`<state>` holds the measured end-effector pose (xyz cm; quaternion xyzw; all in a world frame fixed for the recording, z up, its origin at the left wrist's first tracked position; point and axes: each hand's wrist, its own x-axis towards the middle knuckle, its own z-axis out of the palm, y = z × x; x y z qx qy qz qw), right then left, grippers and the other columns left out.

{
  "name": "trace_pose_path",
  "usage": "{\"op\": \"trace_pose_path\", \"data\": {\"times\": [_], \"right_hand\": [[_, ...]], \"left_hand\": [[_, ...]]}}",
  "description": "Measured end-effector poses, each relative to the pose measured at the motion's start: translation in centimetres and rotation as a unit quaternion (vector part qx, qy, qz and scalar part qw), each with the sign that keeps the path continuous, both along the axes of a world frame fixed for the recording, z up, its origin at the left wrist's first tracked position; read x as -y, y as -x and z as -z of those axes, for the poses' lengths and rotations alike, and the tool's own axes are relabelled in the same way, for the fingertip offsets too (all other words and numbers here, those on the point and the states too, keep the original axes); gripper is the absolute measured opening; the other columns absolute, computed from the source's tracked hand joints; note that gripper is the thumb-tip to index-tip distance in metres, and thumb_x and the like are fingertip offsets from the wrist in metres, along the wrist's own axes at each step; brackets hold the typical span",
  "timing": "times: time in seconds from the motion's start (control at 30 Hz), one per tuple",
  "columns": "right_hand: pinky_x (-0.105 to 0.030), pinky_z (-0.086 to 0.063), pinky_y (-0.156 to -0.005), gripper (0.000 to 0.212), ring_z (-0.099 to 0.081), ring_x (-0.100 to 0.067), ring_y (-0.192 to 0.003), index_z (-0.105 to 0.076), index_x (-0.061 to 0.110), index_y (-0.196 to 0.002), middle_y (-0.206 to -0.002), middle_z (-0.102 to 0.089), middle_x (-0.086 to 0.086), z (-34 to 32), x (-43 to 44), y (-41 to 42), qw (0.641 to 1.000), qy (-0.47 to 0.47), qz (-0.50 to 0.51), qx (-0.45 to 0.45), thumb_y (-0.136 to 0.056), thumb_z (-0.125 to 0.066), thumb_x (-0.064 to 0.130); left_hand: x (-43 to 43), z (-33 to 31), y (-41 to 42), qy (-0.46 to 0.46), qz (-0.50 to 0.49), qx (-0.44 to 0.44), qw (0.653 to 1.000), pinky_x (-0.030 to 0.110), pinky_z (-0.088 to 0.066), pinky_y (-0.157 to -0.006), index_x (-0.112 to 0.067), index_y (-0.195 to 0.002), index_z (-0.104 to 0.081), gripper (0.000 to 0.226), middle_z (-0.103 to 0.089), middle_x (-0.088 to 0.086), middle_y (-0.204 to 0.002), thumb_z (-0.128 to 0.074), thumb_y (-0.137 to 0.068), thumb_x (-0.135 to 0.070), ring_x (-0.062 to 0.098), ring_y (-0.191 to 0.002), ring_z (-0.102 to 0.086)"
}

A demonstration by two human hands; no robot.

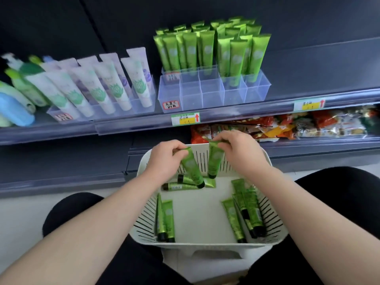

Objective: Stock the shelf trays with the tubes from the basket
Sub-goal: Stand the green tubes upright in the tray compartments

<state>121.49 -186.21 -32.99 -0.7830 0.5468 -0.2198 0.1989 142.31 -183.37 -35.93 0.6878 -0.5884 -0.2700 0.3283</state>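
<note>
Bare forearms [92, 229], black trousers [67, 212] over both knees

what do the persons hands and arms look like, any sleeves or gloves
The left hand and right hand are bare: no gloves, and no rings or watch show. The left forearm and right forearm are bare too, with no sleeve in view down to the frame edge. Black trousers cover the knees.

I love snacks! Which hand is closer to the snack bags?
Right. The right hand, pinching a green tube, is just below the snack bags' left end; the left hand, holding a second tube, is farther left over the basket.
</note>
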Motion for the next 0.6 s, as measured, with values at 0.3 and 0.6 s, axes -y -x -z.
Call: {"op": "trace_pose_path", "data": {"times": [0.3,0.6], "right_hand": [[-0.034,-0.047,-0.072,0.025,-0.058,-0.024,-0.097,-0.067,0.025,-0.110,-0.108,-0.064,0.000,-10.3,3.6,-0.4,0.982,0.167,0.044,0.071,-0.095,-0.050,0.016],[-0.031,-0.042,-0.071,0.026,-0.056,-0.018,-0.095,-0.067,0.030,-0.107,-0.105,-0.064,0.004,-13.6,9.9,0.4,0.970,0.196,0.095,0.108,-0.096,-0.048,0.017]], "left_hand": [[5.1,-12.5,0.6,0.191,-0.052,-0.006,0.980,0.040,-0.055,-0.084,-0.021,-0.095,-0.071,0.017,-0.068,-0.006,-0.088,-0.058,-0.089,-0.011,0.021,-0.088,-0.067],[14.3,-17.5,2.0,0.222,-0.113,0.016,0.968,0.039,-0.053,-0.085,-0.017,-0.101,-0.071,0.017,-0.070,0.004,-0.101,-0.057,-0.092,-0.013,0.026,-0.092,-0.066]]}}
